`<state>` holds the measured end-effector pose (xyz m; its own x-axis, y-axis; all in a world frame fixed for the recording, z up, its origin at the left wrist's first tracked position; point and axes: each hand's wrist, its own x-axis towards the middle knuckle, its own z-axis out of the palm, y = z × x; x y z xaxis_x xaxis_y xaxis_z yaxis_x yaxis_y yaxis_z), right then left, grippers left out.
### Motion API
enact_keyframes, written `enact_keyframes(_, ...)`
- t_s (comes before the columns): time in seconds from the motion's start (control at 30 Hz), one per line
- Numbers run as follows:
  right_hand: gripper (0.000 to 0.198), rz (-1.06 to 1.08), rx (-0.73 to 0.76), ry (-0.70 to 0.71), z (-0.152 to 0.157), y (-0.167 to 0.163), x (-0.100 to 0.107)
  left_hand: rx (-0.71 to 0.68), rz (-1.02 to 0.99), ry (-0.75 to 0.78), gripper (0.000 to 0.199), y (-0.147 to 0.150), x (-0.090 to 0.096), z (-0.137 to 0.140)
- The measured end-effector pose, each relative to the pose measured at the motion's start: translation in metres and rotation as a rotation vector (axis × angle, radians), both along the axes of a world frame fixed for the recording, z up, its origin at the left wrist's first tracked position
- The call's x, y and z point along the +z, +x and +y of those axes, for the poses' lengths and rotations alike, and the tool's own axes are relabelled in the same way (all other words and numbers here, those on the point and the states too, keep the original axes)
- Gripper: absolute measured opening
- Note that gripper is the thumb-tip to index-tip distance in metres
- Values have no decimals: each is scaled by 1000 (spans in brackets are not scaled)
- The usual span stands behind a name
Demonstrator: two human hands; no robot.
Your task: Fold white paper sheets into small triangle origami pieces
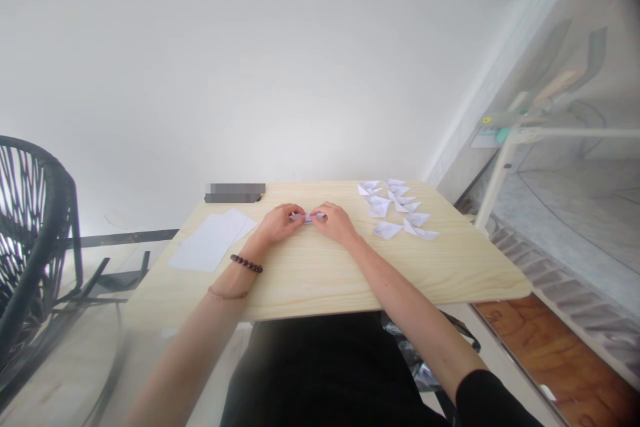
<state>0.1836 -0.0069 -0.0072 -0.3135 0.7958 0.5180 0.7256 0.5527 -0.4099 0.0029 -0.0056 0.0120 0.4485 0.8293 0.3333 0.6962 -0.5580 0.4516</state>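
Between my two hands, near the middle of the table, is a small folded piece of white paper (307, 217). My left hand (281, 222) pinches its left end, with thumb and fingertips closed on it. At the right end my right hand (336, 221) grips it the same way. The fingers hide much of the paper, so its exact folded shape cannot be made out. Several folded paper boats (377, 205) stand in a loose group to the right of my right hand. Flat white sheets of paper (207, 240) lie to the left, beside my left wrist.
The light wooden table (320, 280) stands against a white wall. A dark, blurred-out object (234, 193) lies at its back left corner. A dark woven chair (55, 213) is at the left, and a white metal frame (500, 173) stands off to the right.
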Motion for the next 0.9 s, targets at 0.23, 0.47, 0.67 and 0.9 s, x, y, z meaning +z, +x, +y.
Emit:
enact_keyframes(0.23,17,-3,14,-41,-1,1,1,-5,-16,-6,28,1,3,-2)
enact_keyframes(0.47,23,-57,30,-68,0,0,3,34,-20,16,30,3,2,-2)
enact_keyframes(0.67,17,-76,23,-30,0,0,1,34,10,31,30,2,0,-2)
enact_keyframes(0.9,16,-109,-20,-41,0,-2,1,31,56,17,29,2,2,-4)
